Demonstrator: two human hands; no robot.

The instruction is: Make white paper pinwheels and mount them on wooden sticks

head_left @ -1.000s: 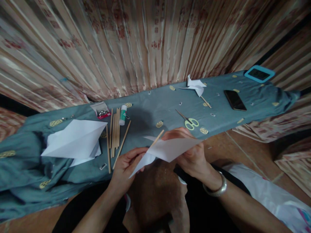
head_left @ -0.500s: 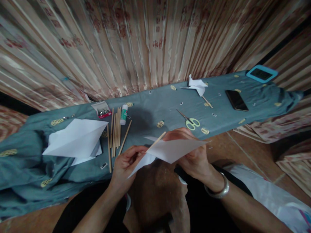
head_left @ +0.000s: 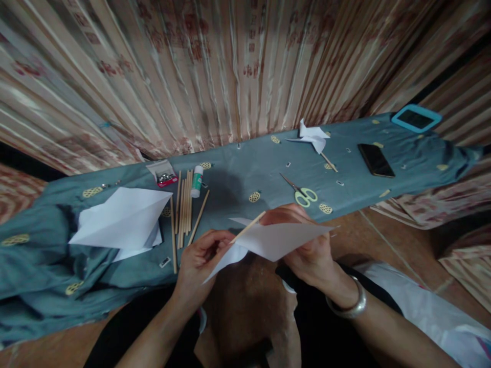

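Observation:
Between my hands, above the front edge of the table, is a white paper pinwheel (head_left: 282, 239) with a thin wooden stick (head_left: 249, 226) lying across it. My left hand (head_left: 201, 258) is closed, its thumb and fingers pinching the paper near the stick's lower end. From the other side my right hand (head_left: 307, 255), with a silver bangle on the wrist, grips the paper; some of its fingers are hidden behind the sheet. A finished-looking paper pinwheel (head_left: 312, 139) on a stick lies at the back of the table.
On the teal cloth (head_left: 230, 176) are green-handled scissors (head_left: 303, 195), several wooden sticks (head_left: 186, 204), a glue stick (head_left: 197, 181), and a small box of metal pins (head_left: 164, 175). White paper sheets (head_left: 123, 220) lie left; a phone (head_left: 376, 160) and blue-framed device (head_left: 416, 118) lie right.
Both hands stay on the paper and stick, almost still. The whole view has shifted slightly, and the right hand's edge of the paper sits a little further right.

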